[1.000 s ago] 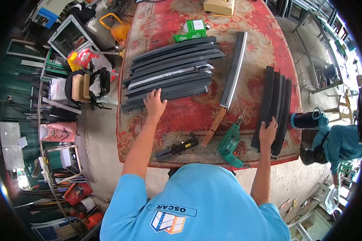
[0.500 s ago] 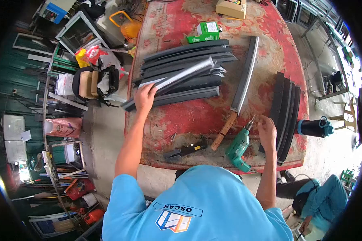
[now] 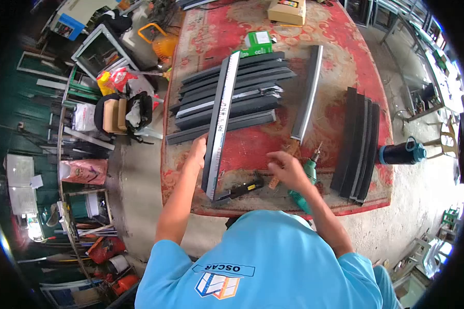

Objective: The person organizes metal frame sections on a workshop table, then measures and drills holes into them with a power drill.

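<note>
A long dark profile bar (image 3: pixel 221 123) with a white, printed inner face stands slanted over the table in my left hand (image 3: pixel 197 152), whose fingers wrap its left edge. Beneath its upper part lies a stack of similar dark bars (image 3: pixel 252 95). My right hand (image 3: pixel 290 171) hovers over the table's near side, fingers half curled and apart, with nothing visible in them. Partly covered by that hand and forearm is a green power drill (image 3: pixel 310 169), its bit pointing away from me. A black tool with a yellow mark (image 3: pixel 246 189) lies between my hands.
Another bar (image 3: pixel 309 92) lies by a brown strip (image 3: pixel 274 182). Several dark bars (image 3: pixel 357 144) rest at the right, beside a dark bottle (image 3: pixel 403 152). A green box (image 3: pixel 257 45) and a cardboard box (image 3: pixel 287 12) sit farther back on the red-patterned table covering (image 3: pixel 340 62).
My left hand has swung the bar from lying across the stack to a steep slant, nearer me. My right hand has moved left from beside the drill bit to over the drill.
</note>
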